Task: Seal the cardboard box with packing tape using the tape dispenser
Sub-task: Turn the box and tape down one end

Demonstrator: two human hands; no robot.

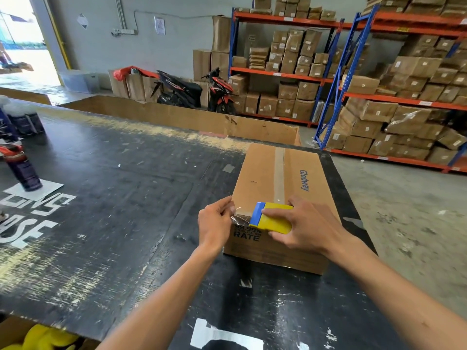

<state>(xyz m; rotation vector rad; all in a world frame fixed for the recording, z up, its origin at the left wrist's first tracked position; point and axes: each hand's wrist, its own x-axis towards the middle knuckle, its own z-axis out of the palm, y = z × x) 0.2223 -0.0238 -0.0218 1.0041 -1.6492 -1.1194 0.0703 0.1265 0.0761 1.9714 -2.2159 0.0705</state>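
A long brown cardboard box (pixel 265 178) printed "Glodway" lies on the black worktable (pixel 113 198). A strip of clear tape (pixel 279 173) runs along its top seam. My right hand (pixel 310 226) grips a yellow tape dispenser with a blue front (pixel 273 218) at the box's near top edge. My left hand (pixel 214 223) pinches the loose end of the clear tape (pixel 240 216) at the box's near left corner, and the film stretches between that hand and the dispenser.
Dark spray cans (pixel 22 170) stand on paper at the table's left. A big open carton (pixel 177 117) sits behind the table. Shelves of boxes (pixel 379 97) fill the right, with two motorbikes (pixel 192 92) by the wall. Yellow items (pixel 45 337) lie below the near-left edge.
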